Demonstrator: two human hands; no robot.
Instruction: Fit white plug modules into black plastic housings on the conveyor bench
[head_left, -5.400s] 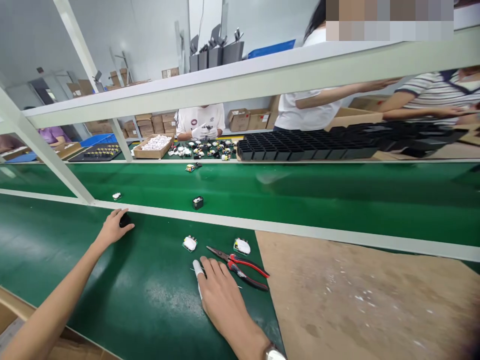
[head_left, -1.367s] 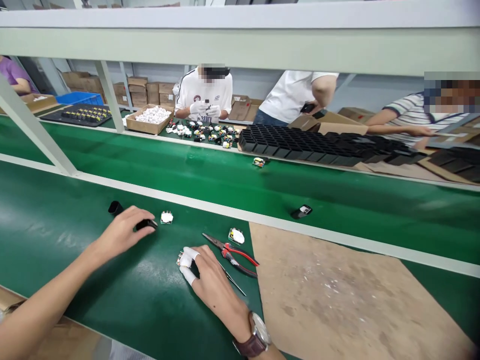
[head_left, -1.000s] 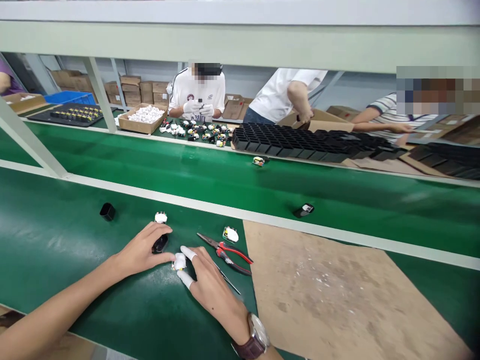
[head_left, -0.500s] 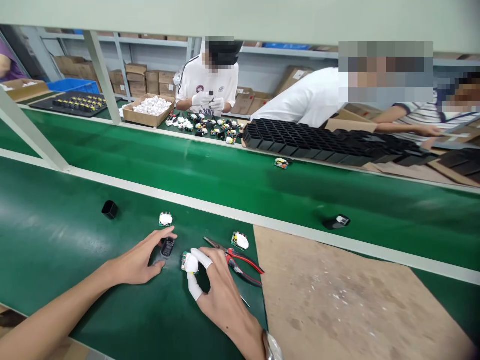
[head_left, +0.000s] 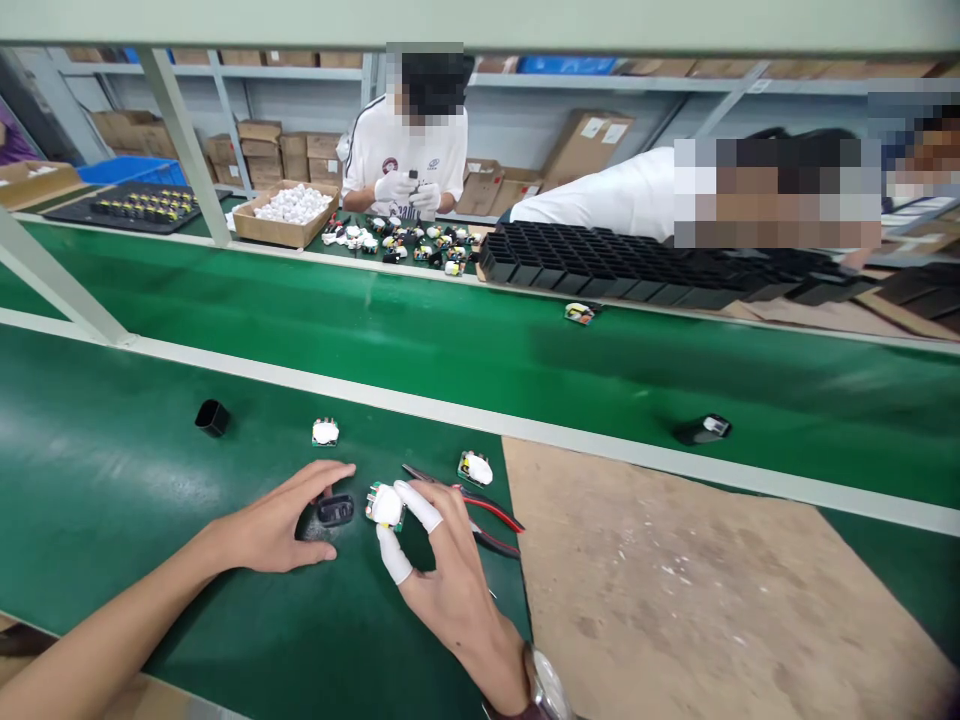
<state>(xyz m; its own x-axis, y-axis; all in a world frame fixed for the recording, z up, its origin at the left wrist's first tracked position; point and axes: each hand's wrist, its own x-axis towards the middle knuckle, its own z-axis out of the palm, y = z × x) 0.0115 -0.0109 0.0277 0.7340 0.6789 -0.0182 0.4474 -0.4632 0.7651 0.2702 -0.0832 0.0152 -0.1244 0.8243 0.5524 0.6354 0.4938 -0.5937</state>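
Observation:
My left hand point(head_left: 281, 525) rests on the green table, thumb and fingers spread around a small black plastic cover point(head_left: 335, 510) that lies between them. Between thumb and forefinger, both in white finger cots, my right hand point(head_left: 442, 560) holds a small circuit board with a white blob point(head_left: 386, 505). Red-handled pliers point(head_left: 491, 510) lie partly behind my right hand. Two similar boards sit on the table, one beyond my left hand point(head_left: 325, 432) and another beyond the pliers point(head_left: 475, 468). An upright black case point(head_left: 213, 418) stands farther left.
A brown board point(head_left: 675, 570) covers the right of the table. Beyond the pale rail, a green belt point(head_left: 420, 350) carries another board point(head_left: 580, 314) and a black case point(head_left: 705, 429). Across it are a gloved person point(head_left: 409, 150), a box of white parts point(head_left: 285, 215) and rows of black cases point(head_left: 615, 265).
The black cover between my left fingers has turned from upright to sideways. The board and black case on the belt have shifted right. The white-sleeved person across has moved.

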